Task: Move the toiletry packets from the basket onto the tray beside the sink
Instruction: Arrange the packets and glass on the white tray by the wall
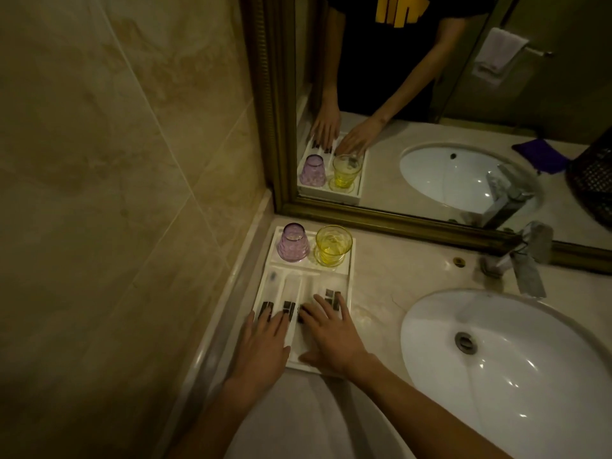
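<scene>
A white tray (351, 266) sits on the counter left of the sink, against the wall. Several white toiletry packets with dark labels (332, 298) lie side by side in its near compartment. My left hand (261, 342) rests flat on the left packets, fingers spread. My right hand (331, 336) lies flat on the right packets, fingers spread toward the labels. Neither hand grips anything. The basket shows only as a dark woven reflection (592, 180) in the mirror, at the right edge.
A purple glass (293, 243), upside down, and a yellow glass (332, 246) stand in the tray's far section. The white sink (510, 352) and chrome faucet (526, 260) are to the right. A framed mirror (430, 94) stands behind; a tiled wall is on the left.
</scene>
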Available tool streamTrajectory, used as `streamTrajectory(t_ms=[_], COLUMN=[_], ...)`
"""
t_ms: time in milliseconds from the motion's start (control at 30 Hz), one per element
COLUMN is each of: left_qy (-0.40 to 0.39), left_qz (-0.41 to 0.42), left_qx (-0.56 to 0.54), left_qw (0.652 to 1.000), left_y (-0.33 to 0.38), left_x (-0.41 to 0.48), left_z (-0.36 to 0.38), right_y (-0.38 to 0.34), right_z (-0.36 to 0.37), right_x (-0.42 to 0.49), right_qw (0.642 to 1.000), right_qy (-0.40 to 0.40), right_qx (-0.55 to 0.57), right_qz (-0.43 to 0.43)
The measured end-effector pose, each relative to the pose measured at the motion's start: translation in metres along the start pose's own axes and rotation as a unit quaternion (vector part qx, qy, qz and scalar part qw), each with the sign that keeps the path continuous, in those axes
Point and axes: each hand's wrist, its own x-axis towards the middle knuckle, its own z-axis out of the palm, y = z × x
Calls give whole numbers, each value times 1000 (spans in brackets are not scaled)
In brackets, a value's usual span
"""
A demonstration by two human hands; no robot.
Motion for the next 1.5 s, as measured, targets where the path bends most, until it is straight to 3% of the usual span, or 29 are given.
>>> streamTrajectory(t_ms=[233, 467, 900, 1133, 1333, 1500], left_qy=[70, 60, 55, 35, 22, 16], left_qz=[109, 126, 78, 71, 64, 63], left_qx=[-72, -64, -85, -92, -96, -93], left_qw=[989, 988, 992, 993, 993, 994], left_y=[-3, 6, 15, 14, 15, 15], left_x=[-3, -3, -4, -4, -5, -4], left_z=[-6, -6, 7, 9, 11, 12], right_y=[42, 31, 25, 17, 14, 21], right_z=[-15, -14, -18, -24, -24, -14], right_x=[-30, -36, -40, -39, -44, -60], right_qw=[985, 996, 998, 998, 999, 998], right_qy=[104, 15, -57, -58, 26, 25], right_qx=[60, 64, 31, 27, 36, 37], right_qz=[122, 59, 16, 1, -29, -49])
